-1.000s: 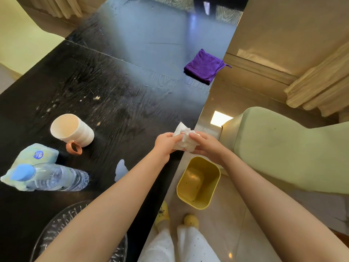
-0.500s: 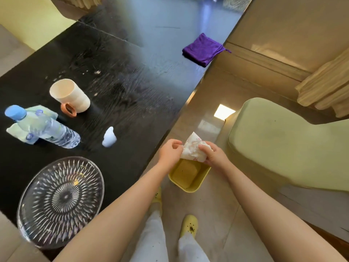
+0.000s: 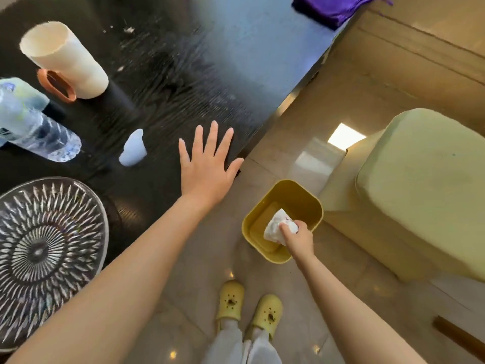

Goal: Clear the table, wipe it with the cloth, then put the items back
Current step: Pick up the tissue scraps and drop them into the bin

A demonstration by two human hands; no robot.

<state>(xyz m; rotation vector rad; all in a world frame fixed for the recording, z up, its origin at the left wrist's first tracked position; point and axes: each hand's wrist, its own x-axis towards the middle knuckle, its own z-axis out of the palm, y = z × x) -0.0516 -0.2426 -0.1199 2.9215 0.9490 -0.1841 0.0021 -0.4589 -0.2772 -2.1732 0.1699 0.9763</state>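
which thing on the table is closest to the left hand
The small white scrap just beside the left hand; the cup, bottle and glass plate sit farther away.

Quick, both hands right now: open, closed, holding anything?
Left hand: open, fingers spread, on the black table by its edge.
Right hand: closed on a crumpled white tissue, over the yellow bin.
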